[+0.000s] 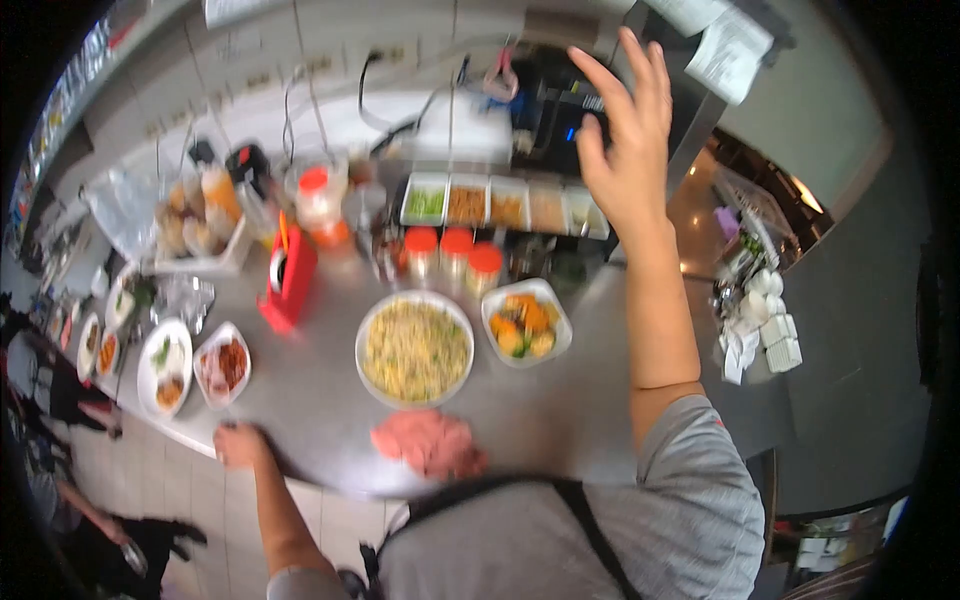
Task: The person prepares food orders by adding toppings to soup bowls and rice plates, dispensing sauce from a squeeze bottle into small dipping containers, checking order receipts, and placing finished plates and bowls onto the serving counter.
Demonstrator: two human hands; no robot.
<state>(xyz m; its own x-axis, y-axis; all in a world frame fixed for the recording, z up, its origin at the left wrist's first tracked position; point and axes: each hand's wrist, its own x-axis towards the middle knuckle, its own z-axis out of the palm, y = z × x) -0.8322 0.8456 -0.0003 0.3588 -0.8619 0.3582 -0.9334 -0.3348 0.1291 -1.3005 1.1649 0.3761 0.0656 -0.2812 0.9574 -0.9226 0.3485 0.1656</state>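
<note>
My right hand [628,135] is raised at the upper right in front of a dark machine [560,115], fingers apart and holding nothing. At the counter's front edge on the left rests my left hand [240,446]; its fingers look curled over the edge, and what they may hold is too blurred to tell. Between my arms stands a round white bowl [417,350] of yellowish food. Beside it is a squarish bowl [527,322] with orange and green pieces. A crumpled pink cloth [430,443] lies in front of the round bowl.
Topping trays [507,204] and red-lidded jars [455,252] line the back. A red tape dispenser [288,280] stands left of centre. Dishes of food, including an oval one [165,368], sit at the left. Other people [85,520] are at the far left.
</note>
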